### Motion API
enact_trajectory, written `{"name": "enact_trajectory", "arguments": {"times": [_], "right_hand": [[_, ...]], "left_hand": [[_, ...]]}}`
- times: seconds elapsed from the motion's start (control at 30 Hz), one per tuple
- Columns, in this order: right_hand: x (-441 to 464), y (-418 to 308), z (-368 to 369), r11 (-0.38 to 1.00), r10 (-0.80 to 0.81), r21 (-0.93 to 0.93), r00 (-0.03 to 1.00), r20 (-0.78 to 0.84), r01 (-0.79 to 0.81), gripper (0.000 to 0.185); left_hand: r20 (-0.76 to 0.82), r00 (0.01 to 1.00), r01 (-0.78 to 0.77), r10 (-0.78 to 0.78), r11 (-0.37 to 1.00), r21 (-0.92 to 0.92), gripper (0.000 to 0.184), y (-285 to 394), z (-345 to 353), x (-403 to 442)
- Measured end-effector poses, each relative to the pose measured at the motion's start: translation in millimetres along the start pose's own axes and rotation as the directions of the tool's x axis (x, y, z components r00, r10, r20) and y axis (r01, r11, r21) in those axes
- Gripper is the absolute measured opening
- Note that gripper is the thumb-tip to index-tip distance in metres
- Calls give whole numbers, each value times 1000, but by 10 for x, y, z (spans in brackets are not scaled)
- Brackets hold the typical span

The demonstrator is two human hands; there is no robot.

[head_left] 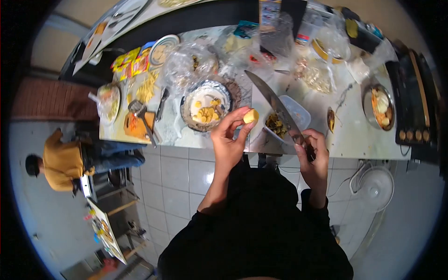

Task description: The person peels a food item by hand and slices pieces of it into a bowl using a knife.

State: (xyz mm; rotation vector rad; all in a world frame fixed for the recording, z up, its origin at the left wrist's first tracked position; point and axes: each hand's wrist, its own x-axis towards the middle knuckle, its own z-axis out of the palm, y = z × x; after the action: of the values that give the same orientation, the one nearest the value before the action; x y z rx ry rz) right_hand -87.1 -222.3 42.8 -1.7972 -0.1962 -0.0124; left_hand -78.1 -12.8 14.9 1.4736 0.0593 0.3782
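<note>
Head view has my left hand (pixel 227 134) pinching a yellow chunk (pixel 250 116) between thumb and fingers, right at their tips, above the counter (pixel 357 139), between the bowl (pixel 212 85) and the knife (pixel 274 103). The chunk is short, rounded and smooth, with a paler flat end. My right hand (pixel 315 155) is curled round the knife's handle, blade apart from the chunk.
</note>
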Motion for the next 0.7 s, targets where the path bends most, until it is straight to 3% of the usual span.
{"name": "enact_trajectory", "arguments": {"times": [0.03,0.2,0.3,0.47,0.57,0.7], "right_hand": [[27,1,-7,1000,20,-24,1000,22,-20,29],[75,-103,153,998,58,-34,991,122,-54,28],[56,-109,405,988,127,72,982,143,-138,28],[148,-148,947,987,135,68,975,175,-149,25],[223,-261,1232,926,323,136,927,192,-352,26],[315,-318,1648,955,269,69,941,205,-288,32]], "left_hand": [[-23,999,-34,36,995,95,33,23,7,-19],[-103,993,-48,62,990,135,35,54,-99,-51],[-87,991,-85,103,979,186,35,39,-268,9],[-40,988,-129,146,950,285,36,41,-670,202],[1,979,-188,203,904,384,35,87,-938,340],[41,973,-225,229,883,411,33,49,-1301,461]]}}
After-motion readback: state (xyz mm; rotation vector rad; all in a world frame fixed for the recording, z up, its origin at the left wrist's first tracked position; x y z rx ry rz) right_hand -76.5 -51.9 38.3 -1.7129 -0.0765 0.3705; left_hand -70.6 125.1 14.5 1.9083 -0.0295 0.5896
